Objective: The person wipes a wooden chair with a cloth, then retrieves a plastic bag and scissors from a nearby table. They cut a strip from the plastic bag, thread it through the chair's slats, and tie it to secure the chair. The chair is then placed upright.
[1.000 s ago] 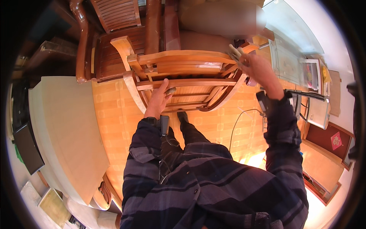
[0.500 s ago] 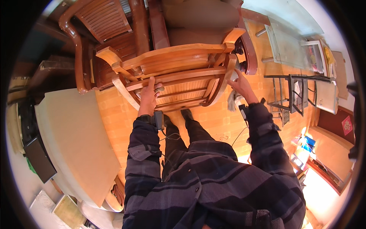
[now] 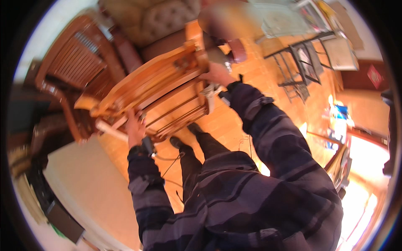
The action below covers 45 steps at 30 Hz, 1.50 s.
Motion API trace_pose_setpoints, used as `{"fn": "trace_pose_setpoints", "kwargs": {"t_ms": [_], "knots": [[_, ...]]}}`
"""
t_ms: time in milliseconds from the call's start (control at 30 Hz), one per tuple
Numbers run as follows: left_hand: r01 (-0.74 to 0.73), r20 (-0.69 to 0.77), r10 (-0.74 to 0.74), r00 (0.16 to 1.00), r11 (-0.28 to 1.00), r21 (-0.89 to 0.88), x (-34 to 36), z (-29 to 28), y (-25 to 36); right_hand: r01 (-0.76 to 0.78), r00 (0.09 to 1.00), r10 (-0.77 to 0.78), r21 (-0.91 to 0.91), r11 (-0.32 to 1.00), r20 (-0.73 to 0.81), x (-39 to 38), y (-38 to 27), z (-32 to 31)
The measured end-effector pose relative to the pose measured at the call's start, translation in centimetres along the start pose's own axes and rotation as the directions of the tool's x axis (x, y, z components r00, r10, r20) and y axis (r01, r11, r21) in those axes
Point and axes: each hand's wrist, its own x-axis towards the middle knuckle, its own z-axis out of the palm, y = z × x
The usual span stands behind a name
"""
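Observation:
A light-brown wooden chair (image 3: pixel 146 83) is in front of me, tilted, its slatted underside or seat toward me. My left hand (image 3: pixel 136 127) is closed on its near left part, by the rail. Something small by these fingers is too blurred to name. My right hand (image 3: pixel 217 75) grips the chair's right side, fingers against the curved frame. A greyish-white cloth (image 3: pixel 212 93) hangs just below the right hand; whether that hand holds it too, I cannot tell. Each of my wrists carries a small dark device.
A dark-brown slatted armchair (image 3: pixel 77 58) stands close behind the chair on the left. A tufted brown sofa (image 3: pixel 159 21) is beyond. At right are a glass-topped table (image 3: pixel 284 21) and a black metal frame (image 3: pixel 299 62). A beige-covered table (image 3: pixel 83 180) is left; a cable (image 3: pixel 169 167) hangs near my legs.
The chair and both hands have swung left in view, its right end now higher and its left end lower. The surroundings have turned as well. Both hands keep their hold.

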Motion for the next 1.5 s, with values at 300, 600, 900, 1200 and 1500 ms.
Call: {"fn": "trace_pose_setpoints", "kwargs": {"t_ms": [300, 600, 900, 1200, 1500], "knots": [[0.085, -0.009, -0.086, 0.996, 0.994, -0.071, 3.3, -2.6, 0.5, -0.071, 0.992, 0.061, -0.095, 0.993, -0.108, 1.1, -2.4, 3.3], [0.018, 0.019, -0.014, 1.000, 0.978, -0.209, 0.3, -1.8, -2.6, -0.108, 0.987, 0.102, -0.036, 0.993, -0.128, 0.8, -0.5, 6.0], [0.037, -0.013, -0.043, 0.999, 0.951, -0.306, 3.0, -2.1, -1.7, -0.212, 0.966, 0.236, 0.196, 0.957, -0.108, 1.0, -1.2, 8.6], [0.118, 0.078, -0.099, 0.992, 0.945, -0.306, 4.6, -2.4, -1.2, -0.366, 0.921, 0.354, 0.050, 0.929, 0.163, -16.0, 4.1, 9.5], [0.118, -0.029, -0.135, 0.990, 0.938, -0.324, 5.0, -1.5, -1.1, -0.596, 0.769, 0.530, 0.100, 0.796, 0.358, -31.3, 8.5, 12.5]]}}
